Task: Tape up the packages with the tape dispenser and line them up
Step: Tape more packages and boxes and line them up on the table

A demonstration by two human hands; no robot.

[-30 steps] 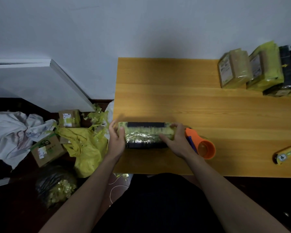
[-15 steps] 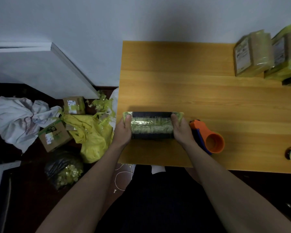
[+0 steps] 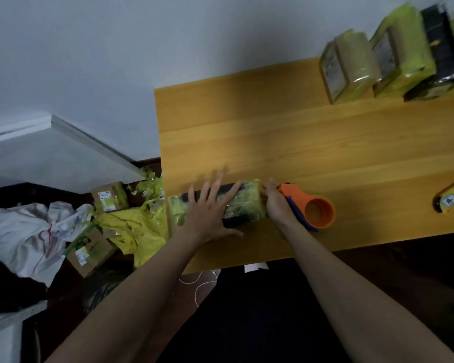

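A long, box-shaped package (image 3: 243, 203), dark underneath and wrapped in glossy yellow-green tape, lies flat at the near left corner of the wooden table (image 3: 286, 142). Its long axis runs left to right along the table's front edge, tilted slightly so the right end sits a little farther from the person. The left hand (image 3: 207, 213) lies flat on top of it with fingers straight and spread wide. The right hand (image 3: 277, 205) is at the package's right end, its fingers curled around the handle of the orange tape dispenser (image 3: 308, 208), which rests on the table just beside the package with its round core facing up. At the far right corner, a row of taped packages (image 3: 393, 56) stands side by side; their white labels are too blurred to read. A small yellow-labelled object (image 3: 452, 199) lies near the right edge, its print illegible.
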